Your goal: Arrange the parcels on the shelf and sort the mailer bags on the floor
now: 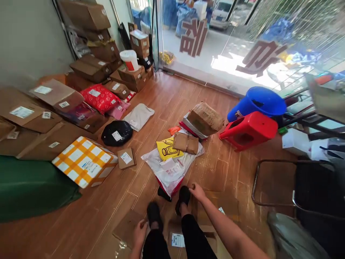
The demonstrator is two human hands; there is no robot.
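An opened cardboard box (194,230) lies on the floor under and between my legs, its flaps spread to both sides. My left hand (139,232) is closed with curled fingers at the edge of the left flap (126,227). Beside my dark shoe, my right hand (198,193) is closed too, fingertips pressed together at the corner of the right flap (221,205); what is between them is too small to make out. In front of my feet lies a white plastic mailer bag (172,176), with a yellow packet (168,148) and a small brown carton (185,142) on it.
Cartons (54,97) and parcels are piled along the left wall, with a checkered box (86,162) and a black parcel (117,133) nearer. A larger carton (206,118) lies ahead. A red stool (249,129), blue bucket (258,102) and chair (277,183) stand at right.
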